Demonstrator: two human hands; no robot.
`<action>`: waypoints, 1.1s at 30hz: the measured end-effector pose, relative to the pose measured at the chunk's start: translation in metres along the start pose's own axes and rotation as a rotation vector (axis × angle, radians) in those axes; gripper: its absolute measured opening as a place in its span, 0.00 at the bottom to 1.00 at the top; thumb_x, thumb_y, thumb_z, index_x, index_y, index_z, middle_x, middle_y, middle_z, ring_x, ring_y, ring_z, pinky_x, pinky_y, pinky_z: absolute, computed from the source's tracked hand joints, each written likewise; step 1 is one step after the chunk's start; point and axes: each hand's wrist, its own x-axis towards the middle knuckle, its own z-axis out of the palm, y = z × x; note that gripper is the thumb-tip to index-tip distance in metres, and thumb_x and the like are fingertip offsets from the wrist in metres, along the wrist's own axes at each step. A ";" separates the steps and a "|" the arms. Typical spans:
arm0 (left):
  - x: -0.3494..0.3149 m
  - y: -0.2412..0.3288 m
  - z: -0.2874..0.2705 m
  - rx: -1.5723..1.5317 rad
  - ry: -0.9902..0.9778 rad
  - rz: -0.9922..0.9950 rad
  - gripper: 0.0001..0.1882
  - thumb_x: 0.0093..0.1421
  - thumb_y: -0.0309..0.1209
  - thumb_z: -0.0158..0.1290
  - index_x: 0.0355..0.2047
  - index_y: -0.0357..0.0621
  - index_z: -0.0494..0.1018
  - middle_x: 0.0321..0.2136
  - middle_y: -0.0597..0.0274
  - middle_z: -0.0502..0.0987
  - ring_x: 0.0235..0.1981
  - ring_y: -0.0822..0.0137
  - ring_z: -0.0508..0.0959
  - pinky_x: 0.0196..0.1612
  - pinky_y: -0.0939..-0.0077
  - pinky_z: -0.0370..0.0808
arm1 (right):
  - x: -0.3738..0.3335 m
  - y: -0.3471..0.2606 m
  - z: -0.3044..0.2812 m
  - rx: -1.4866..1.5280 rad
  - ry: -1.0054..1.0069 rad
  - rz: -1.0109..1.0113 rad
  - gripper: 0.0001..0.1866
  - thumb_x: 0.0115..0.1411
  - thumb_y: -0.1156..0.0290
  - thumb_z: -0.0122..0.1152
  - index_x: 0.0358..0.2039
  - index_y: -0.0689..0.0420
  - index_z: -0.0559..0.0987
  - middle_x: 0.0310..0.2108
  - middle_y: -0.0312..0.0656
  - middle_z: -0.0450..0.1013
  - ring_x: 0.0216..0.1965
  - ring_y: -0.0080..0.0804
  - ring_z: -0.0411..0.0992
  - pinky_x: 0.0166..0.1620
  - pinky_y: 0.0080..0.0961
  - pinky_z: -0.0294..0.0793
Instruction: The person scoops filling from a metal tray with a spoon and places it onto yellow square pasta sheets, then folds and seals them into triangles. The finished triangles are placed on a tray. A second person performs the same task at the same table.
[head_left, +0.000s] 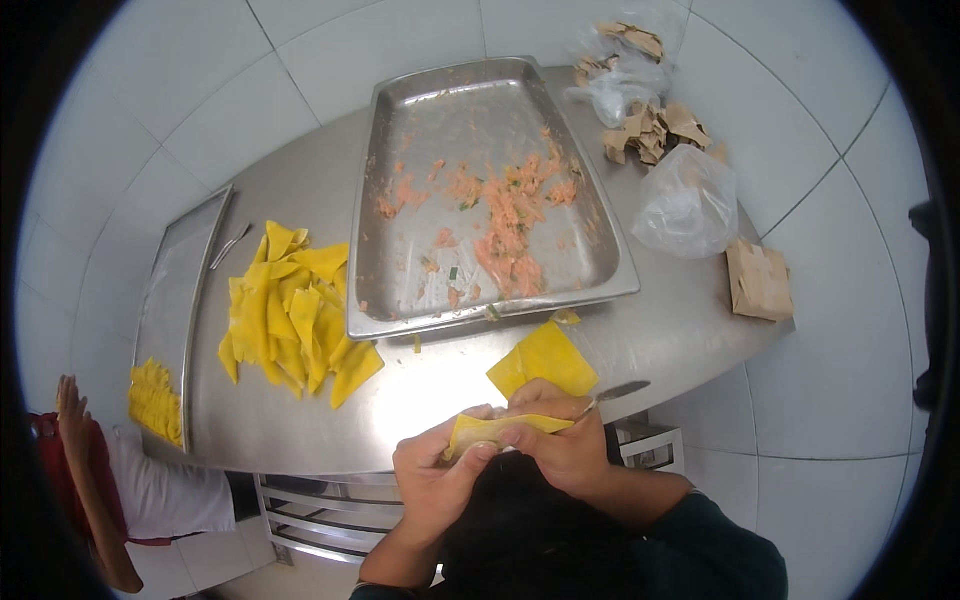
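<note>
Your left hand (432,478) and right hand (560,440) meet at the near edge of the stainless steel desk (680,330), both pinched on a folded yellow dough wrapper (500,428) that lies between your fingertips, just above the desk's rim. A flat yellow wrapper square (545,360) lies on the desk just beyond your right hand. Farther back sits a rectangular steel tray (600,200) smeared with pink filling (505,215). To the left lies a loose pile of yellow wrappers (290,315).
</note>
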 end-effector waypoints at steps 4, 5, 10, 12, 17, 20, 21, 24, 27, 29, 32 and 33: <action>0.001 -0.001 -0.002 0.064 -0.009 0.023 0.12 0.64 0.29 0.60 0.41 0.30 0.82 0.32 0.59 0.84 0.33 0.74 0.80 0.40 0.81 0.76 | -0.002 -0.006 0.001 -0.166 0.032 -0.082 0.08 0.59 0.74 0.70 0.38 0.64 0.85 0.35 0.38 0.75 0.34 0.21 0.72 0.36 0.19 0.71; 0.001 -0.001 -0.001 0.051 0.010 0.038 0.11 0.64 0.28 0.60 0.41 0.30 0.82 0.32 0.59 0.84 0.32 0.74 0.80 0.40 0.81 0.76 | -0.003 -0.007 0.001 -0.159 0.041 -0.073 0.08 0.58 0.75 0.71 0.37 0.63 0.85 0.34 0.38 0.76 0.34 0.21 0.72 0.36 0.19 0.70; 0.007 0.005 -0.009 0.166 -0.104 -0.034 0.10 0.62 0.27 0.61 0.42 0.35 0.83 0.33 0.57 0.85 0.33 0.75 0.81 0.40 0.81 0.76 | -0.004 -0.005 -0.012 -0.415 -0.005 -0.077 0.09 0.55 0.77 0.73 0.37 0.61 0.86 0.28 0.36 0.74 0.28 0.20 0.69 0.32 0.17 0.66; 0.013 0.019 -0.026 0.327 -0.095 -0.036 0.10 0.61 0.27 0.62 0.42 0.36 0.83 0.34 0.55 0.85 0.34 0.73 0.82 0.42 0.79 0.77 | -0.005 -0.010 -0.023 -0.348 -0.007 -0.048 0.11 0.54 0.76 0.74 0.38 0.60 0.86 0.25 0.33 0.71 0.25 0.18 0.65 0.30 0.16 0.63; 0.056 0.063 -0.080 0.836 0.563 0.571 0.15 0.59 0.22 0.60 0.47 0.35 0.80 0.44 0.49 0.83 0.46 0.58 0.83 0.54 0.68 0.75 | 0.008 -0.026 -0.056 -0.449 0.158 -0.207 0.14 0.54 0.75 0.73 0.43 0.61 0.85 0.23 0.28 0.63 0.23 0.14 0.59 0.26 0.16 0.56; 0.062 0.072 -0.080 0.958 0.694 0.768 0.17 0.59 0.20 0.57 0.50 0.35 0.78 0.46 0.49 0.82 0.50 0.57 0.81 0.58 0.66 0.71 | 0.013 -0.034 -0.075 -0.600 0.313 -0.259 0.15 0.56 0.75 0.71 0.44 0.62 0.84 0.24 0.28 0.63 0.24 0.13 0.58 0.26 0.15 0.54; 0.061 0.068 -0.071 0.900 0.641 0.729 0.16 0.60 0.20 0.56 0.50 0.35 0.78 0.46 0.49 0.82 0.51 0.57 0.80 0.59 0.66 0.70 | 0.012 -0.035 -0.079 -0.623 0.355 -0.231 0.14 0.57 0.75 0.70 0.45 0.63 0.83 0.25 0.28 0.63 0.24 0.13 0.58 0.27 0.14 0.54; 0.051 0.039 -0.028 0.716 -0.060 0.477 0.15 0.49 0.18 0.63 0.40 0.36 0.79 0.40 0.50 0.82 0.45 0.55 0.82 0.53 0.66 0.74 | 0.013 -0.037 -0.094 -0.634 0.438 -0.266 0.12 0.61 0.75 0.66 0.45 0.64 0.83 0.26 0.28 0.63 0.25 0.13 0.58 0.28 0.14 0.55; 0.049 0.003 0.017 0.803 -0.414 0.466 0.18 0.48 0.27 0.69 0.40 0.40 0.79 0.42 0.55 0.81 0.44 0.54 0.80 0.50 0.63 0.76 | 0.013 -0.034 -0.101 -0.554 0.496 -0.249 0.11 0.64 0.75 0.63 0.46 0.64 0.82 0.26 0.28 0.64 0.26 0.12 0.59 0.29 0.14 0.56; 0.048 -0.010 0.032 0.874 -0.446 0.440 0.21 0.48 0.31 0.69 0.43 0.40 0.79 0.45 0.55 0.80 0.46 0.54 0.79 0.51 0.63 0.76 | 0.013 -0.033 -0.104 -0.435 0.505 -0.216 0.10 0.66 0.75 0.62 0.46 0.64 0.82 0.26 0.29 0.65 0.26 0.12 0.59 0.29 0.14 0.56; 0.046 -0.013 0.038 1.040 -0.446 0.445 0.24 0.49 0.34 0.69 0.45 0.40 0.79 0.48 0.55 0.80 0.48 0.54 0.78 0.52 0.63 0.75 | 0.013 -0.032 -0.105 -0.431 0.506 -0.249 0.10 0.66 0.74 0.61 0.45 0.64 0.82 0.27 0.29 0.65 0.26 0.12 0.59 0.29 0.14 0.57; 0.043 -0.011 0.038 1.083 -0.468 0.442 0.24 0.49 0.35 0.69 0.46 0.40 0.79 0.48 0.55 0.80 0.48 0.54 0.78 0.52 0.63 0.75 | 0.014 -0.033 -0.105 -0.443 0.487 -0.269 0.10 0.66 0.74 0.61 0.45 0.65 0.82 0.27 0.29 0.65 0.26 0.12 0.59 0.29 0.14 0.57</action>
